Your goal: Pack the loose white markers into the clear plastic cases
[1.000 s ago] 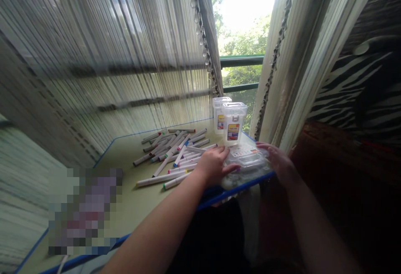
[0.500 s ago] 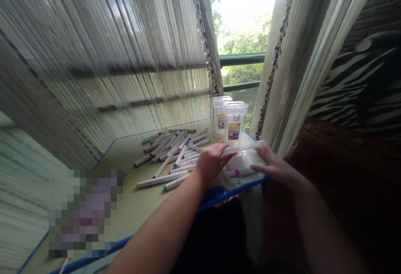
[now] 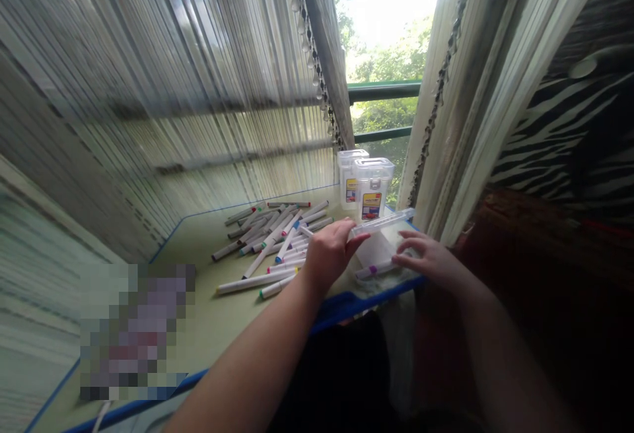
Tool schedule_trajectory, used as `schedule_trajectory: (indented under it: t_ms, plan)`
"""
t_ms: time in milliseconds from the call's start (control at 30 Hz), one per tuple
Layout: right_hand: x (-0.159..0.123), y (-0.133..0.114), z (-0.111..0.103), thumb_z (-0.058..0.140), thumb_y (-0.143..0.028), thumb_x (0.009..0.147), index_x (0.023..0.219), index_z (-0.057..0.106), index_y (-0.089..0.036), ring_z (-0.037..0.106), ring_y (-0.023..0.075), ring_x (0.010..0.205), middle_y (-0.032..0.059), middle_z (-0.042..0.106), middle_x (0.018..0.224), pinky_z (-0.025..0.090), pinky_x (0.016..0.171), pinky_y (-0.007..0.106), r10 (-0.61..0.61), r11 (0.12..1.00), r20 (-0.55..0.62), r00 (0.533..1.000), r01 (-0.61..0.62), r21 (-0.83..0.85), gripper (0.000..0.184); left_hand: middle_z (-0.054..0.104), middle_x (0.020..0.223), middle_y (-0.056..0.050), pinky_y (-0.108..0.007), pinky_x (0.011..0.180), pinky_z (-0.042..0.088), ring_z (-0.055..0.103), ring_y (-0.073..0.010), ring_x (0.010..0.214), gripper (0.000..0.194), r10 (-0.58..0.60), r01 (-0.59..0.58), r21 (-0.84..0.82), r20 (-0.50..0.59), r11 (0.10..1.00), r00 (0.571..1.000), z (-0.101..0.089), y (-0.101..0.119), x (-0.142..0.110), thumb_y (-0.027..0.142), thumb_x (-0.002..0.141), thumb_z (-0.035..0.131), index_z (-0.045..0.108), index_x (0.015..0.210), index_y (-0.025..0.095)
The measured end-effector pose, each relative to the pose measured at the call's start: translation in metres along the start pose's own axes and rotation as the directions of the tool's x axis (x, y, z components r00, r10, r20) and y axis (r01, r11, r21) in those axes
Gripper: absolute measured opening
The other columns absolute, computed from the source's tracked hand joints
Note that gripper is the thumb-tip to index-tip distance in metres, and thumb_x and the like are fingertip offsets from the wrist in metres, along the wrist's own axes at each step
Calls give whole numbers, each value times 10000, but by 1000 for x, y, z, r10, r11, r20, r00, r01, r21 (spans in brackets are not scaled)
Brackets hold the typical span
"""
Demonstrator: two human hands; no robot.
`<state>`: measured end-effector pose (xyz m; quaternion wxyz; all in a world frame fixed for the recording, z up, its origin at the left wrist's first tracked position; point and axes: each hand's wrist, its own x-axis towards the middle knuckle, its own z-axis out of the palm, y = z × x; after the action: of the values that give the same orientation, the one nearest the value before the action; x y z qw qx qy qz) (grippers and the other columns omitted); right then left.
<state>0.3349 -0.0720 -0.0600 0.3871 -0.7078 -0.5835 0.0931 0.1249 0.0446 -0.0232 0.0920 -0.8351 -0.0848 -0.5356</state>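
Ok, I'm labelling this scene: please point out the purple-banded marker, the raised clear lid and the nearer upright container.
Purple-banded marker [image 3: 373, 270]: head view, on its purple band.
Raised clear lid [image 3: 384, 221]: head view, middle of its edge.
Nearer upright container [image 3: 374, 189]: head view, front wall.

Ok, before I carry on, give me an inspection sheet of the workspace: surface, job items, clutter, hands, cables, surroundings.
Surface: pale yellow table with blue edging.
Job items: flat clear plastic case, its clear plastic lid raised; white marker with purple band at the near side; loose pile of white markers with coloured ends; two upright clear plastic containers with labels behind.
Clutter: pixelated purple-grey patch at left, unidentifiable.
Hands: left hand at the lid's left end; right hand by the banded marker's right end, grip unclear.
Cables: thin pale cord near left.
Surroundings: pale string curtains; green railing; black-and-white striped surface at right.
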Motion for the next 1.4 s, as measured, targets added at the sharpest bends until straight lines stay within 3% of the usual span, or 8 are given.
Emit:
schedule_trajectory:
  t_ms: [300, 467, 1000, 1167, 1267, 1333, 1400]
  plan:
    - [-1, 4, 8, 642, -532, 716, 719, 660, -219, 571, 307, 1128, 117, 622, 1198, 427, 983, 446, -64, 998, -75, 995, 65, 11, 314, 734, 908, -97, -311, 820, 572, 700, -204, 905, 259, -16, 16, 8, -9, 1000, 1000, -7, 2, 2, 373, 883, 566, 654, 968, 145]
    - [1, 9, 11, 614, -525, 738, 728, 651, -211, 579, 287, 1092, 125, 617, 1146, 433, 971, 429, -111, 994, -47, 993, 111, 1, 316, 729, 879, -111, -303, 799, 574, 702, -204, 870, 280, 9, -9, 32, -18, 999, 1000, -6, 1, 1, 379, 882, 562, 655, 960, 126]
    - [1, 7, 12, 619, -542, 721, 720, 626, -214, 603, 317, 1100, 150, 653, 1174, 449, 960, 465, -110, 994, -75, 991, 112, 20, 328, 720, 864, -99, -301, 773, 567, 694, -200, 858, 274, 13, -13, 34, -10, 999, 1000, -6, 5, 2, 377, 882, 560, 635, 976, 131]
    - [-3, 4, 10, 674, -577, 673, 685, 604, -212, 621, 322, 1080, 153, 627, 1240, 471, 929, 468, -16, 967, -87, 996, 38, 252, 372, 719, 850, -98, -274, 729, 551, 691, -184, 797, 307, -55, 59, 59, -73, 996, 996, -9, 3, 4, 405, 901, 520, 647, 946, 129]
    - [-7, -1, 7, 708, -591, 641, 653, 571, -206, 650, 312, 1032, 146, 621, 1256, 524, 838, 425, 98, 871, -135, 986, -20, 490, 408, 713, 800, -86, -251, 677, 521, 678, -165, 727, 341, -167, 177, 105, -99, 979, 981, -12, -1, 5, 412, 932, 457, 652, 908, 133]
    - [-8, -4, 6, 730, -598, 610, 658, 564, -203, 674, 300, 957, 148, 649, 1210, 549, 735, 387, 210, 818, -232, 950, -40, 574, 431, 702, 762, -76, -240, 644, 493, 663, -156, 692, 358, -249, 266, 138, -126, 954, 960, -14, -5, 7, 406, 948, 422, 651, 880, 140]
    - [-7, -8, 6, 744, -614, 576, 669, 570, -200, 691, 263, 792, 148, 707, 1061, 540, 615, 345, 308, 806, -350, 885, -47, 590, 459, 692, 742, -71, -233, 619, 464, 648, -148, 666, 360, -319, 345, 150, -173, 926, 932, -18, -9, 8, 396, 955, 409, 647, 865, 143]
